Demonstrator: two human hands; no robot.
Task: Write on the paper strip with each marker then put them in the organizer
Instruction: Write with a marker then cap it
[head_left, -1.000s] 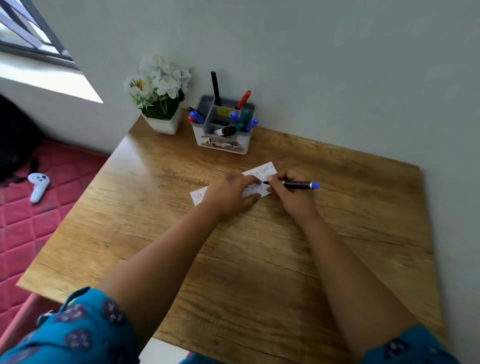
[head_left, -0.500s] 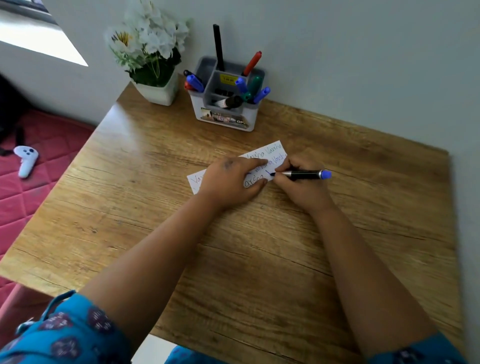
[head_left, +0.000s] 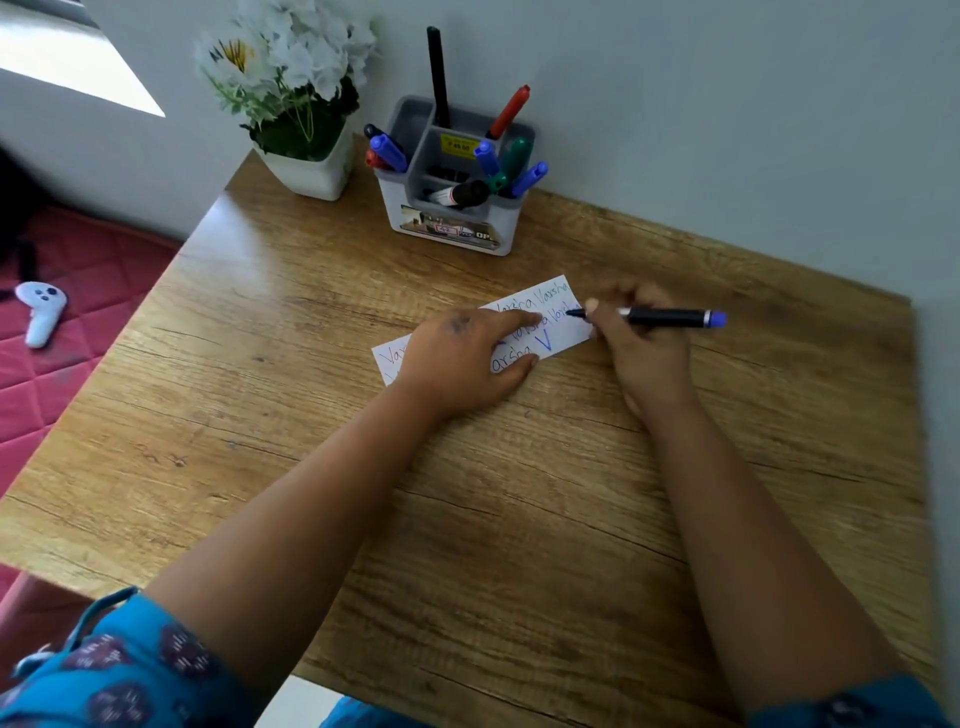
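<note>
Writing step: right hand (head_left: 641, 343) pinches blue marker (head_left: 670, 317), tip at strip's (head_left: 563, 332) right end. Left hand (head_left: 462, 358) lies flat, pinning strip. Next, probably: finish word, drop marker in organizer (head_left: 452, 223) behind strip.

a wooden table (head_left: 493, 519) with a brown grain top stands pushed into the corner against a pale grey wall (head_left: 701, 104). at the far left corner of the table sits a white square pot (head_left: 317, 174) holding white flowers (head_left: 291, 47) with green leaves. left of the table, lower down, lies a red quilted mat (head_left: 78, 332), and on it rests a white game controller (head_left: 41, 312) with small dark buttons on its round head. a dark shape, too cut off to tell, lies at the left edge beside the controller. a bright patch of daylight (head_left: 72, 62) falls across a sill at the upper left. blue patterned sleeves (head_left: 114, 670) show along the bottom edge.
</note>
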